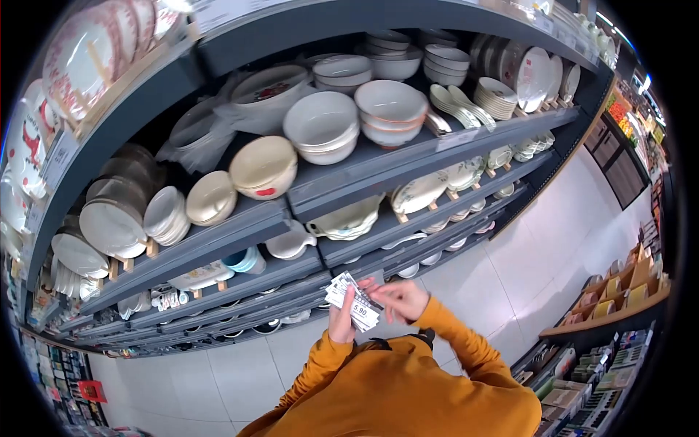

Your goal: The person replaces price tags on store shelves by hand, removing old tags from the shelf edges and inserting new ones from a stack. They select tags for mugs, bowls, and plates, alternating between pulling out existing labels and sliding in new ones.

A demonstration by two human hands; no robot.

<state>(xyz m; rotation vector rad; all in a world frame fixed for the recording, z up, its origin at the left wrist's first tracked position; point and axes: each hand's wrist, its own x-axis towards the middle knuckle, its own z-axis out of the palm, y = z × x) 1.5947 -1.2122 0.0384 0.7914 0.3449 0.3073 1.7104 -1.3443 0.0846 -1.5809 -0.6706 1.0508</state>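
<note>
A fanned stack of white printed price tags (362,315) is in my left hand (342,320), held in front of my chest. The thumb lies over the tags, and one of them reads 5.90. My right hand (405,299) is just to the right of the stack, with its index finger stretched to the tags' edge and the other fingers loosely bent and apart. Whether that fingertip touches a tag is not clear. Beyond both hands stands a grey shelf rack (364,175) of crockery.
White bowls (321,124), a cream bowl (263,169) and white spoons (461,106) stand on the shelf ahead. Upright plates (113,227) rest at the left. Pale floor tiles (502,291) run along the aisle. A wooden display stand (608,309) is on the right.
</note>
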